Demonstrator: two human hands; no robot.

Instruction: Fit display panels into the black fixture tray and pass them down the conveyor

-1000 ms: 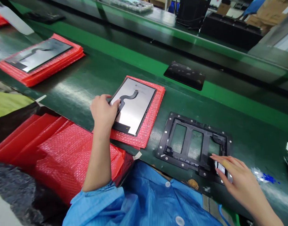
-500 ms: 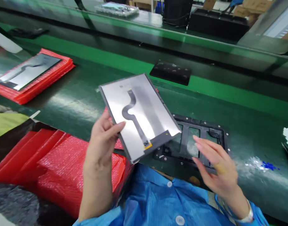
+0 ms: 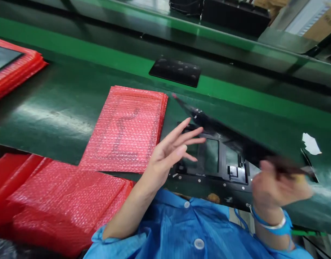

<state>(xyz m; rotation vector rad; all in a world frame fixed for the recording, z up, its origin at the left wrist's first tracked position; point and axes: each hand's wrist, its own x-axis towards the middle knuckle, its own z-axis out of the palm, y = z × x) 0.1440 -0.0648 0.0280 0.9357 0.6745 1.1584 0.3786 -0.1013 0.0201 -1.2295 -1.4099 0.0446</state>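
My right hand (image 3: 280, 187), blurred by motion, grips a display panel (image 3: 235, 138) by its near right end. The panel is tilted almost edge-on, with its dark side showing, and its far end reaches up to the left. Beneath it a black frame (image 3: 221, 160) with rectangular openings lies flat on the green bench, partly covered from view. My left hand (image 3: 169, 153) is open, fingers spread and holding nothing, above the left end of the frame. Beside that hand rests a stack of red bubble-wrap bags (image 3: 124, 129); a panel with a curved ribbon cable shows through the top one.
Loose red bubble bags (image 3: 65, 201) fill the lower left, below the bench edge. Another red stack (image 3: 32, 68) with a panel on top sits at far left. A flat black panel (image 3: 176, 72) lies at the back. A white scrap (image 3: 311, 143) is on the right.
The panel has passed from my left hand to my right, moved rightward and turned nearly edge-on. My left hand has let go and opened. The view has shifted right, revealing the bagged stack.
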